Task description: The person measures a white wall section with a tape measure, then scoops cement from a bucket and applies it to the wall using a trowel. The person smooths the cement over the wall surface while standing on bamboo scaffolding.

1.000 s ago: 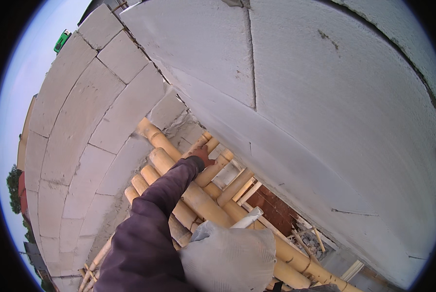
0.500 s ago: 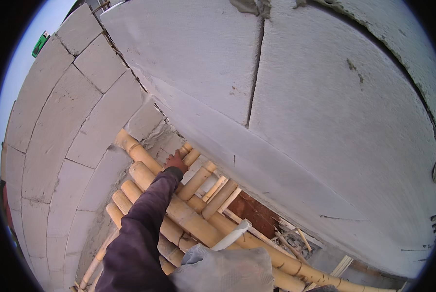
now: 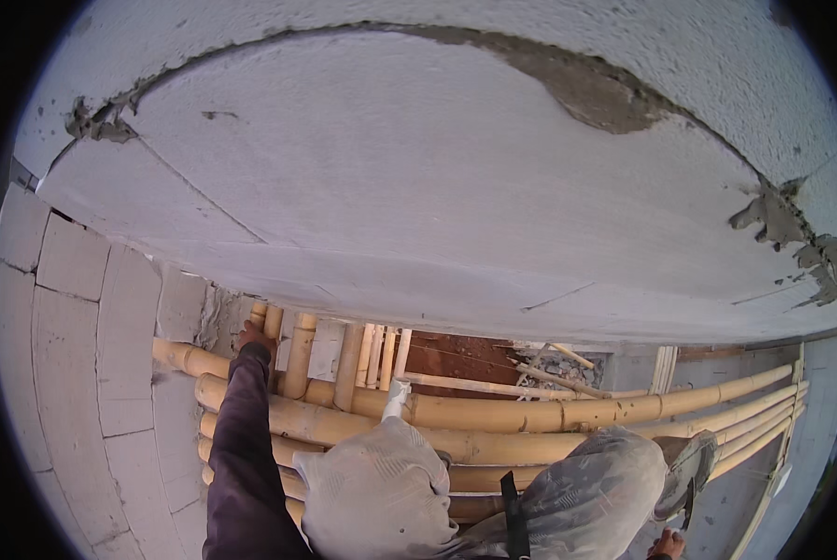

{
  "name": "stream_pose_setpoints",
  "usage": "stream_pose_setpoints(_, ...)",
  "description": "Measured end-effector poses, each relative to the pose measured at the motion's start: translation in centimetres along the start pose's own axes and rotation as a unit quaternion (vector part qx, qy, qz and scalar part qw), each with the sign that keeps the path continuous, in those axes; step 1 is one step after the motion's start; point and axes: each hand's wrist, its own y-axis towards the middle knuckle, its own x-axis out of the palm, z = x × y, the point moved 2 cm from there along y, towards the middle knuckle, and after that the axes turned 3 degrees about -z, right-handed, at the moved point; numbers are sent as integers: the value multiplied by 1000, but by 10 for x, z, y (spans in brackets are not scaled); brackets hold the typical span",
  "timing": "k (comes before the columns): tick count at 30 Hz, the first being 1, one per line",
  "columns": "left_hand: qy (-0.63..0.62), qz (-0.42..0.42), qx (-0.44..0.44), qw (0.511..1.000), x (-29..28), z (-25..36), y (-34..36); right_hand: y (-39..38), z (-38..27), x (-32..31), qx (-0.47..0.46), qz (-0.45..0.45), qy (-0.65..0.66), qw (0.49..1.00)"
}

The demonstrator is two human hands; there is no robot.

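Pale block wall (image 3: 437, 187) across upper frame, left hand (image 3: 257, 340) at centre left against short bamboo poles (image 3: 274, 321), right hand (image 3: 668, 543) at lower right, cannot tell whether either's fingers spread or grip

So there's a row of short bamboo poles (image 3: 299, 359) on the far left, all pointing away toward the far side. Four I can make out: two skinny tan ones snug against each other at the left end, then a fatter yellowish one, then a duller brownish one with gaps on both sides. The near ends of those last two come down at the long bamboo pole (image 3: 530, 413), which runs left to right, honey-coloured with darker joint rings. Over on the near right there's a grey, grubby thing (image 3: 691, 471), kinda rounded with a dark edge, partly hidden, can't tell what exactly.
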Motion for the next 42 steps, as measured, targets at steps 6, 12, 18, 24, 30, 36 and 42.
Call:
stream_pose_setpoints(6, 71, -51, 78, 993, 6, 10, 35, -9, -8, -62, -103, 59, -394, 911)
stream_pose_setpoints(12, 100, -32, 76, 992, -1, 20, 18, -24, -73, -84, -2, 18, -586, 810)
stream_pose_setpoints(18, 109, -27, 74, 991, -6, 34, 3, 6, -88, -96, -26, 28, -669, 742)
stream_pose_setpoints(24, 115, -22, 73, 990, -11, 43, -7, 1, -68, -47, -55, -70, -610, 787)
stream_pose_setpoints(30, 114, -17, 70, 991, -15, 45, -15, -9, -31, -10, -40, -49, -357, 932)
stream_pose_setpoints(36, 102, -14, 63, 993, -13, 31, -14, -46, 35, 32, -60, 47, -85, 993)
stream_pose_setpoints(42, 83, -15, 80, 993, -20, 19, -7, -59, 30, 41, -99, 219, -15, 971)
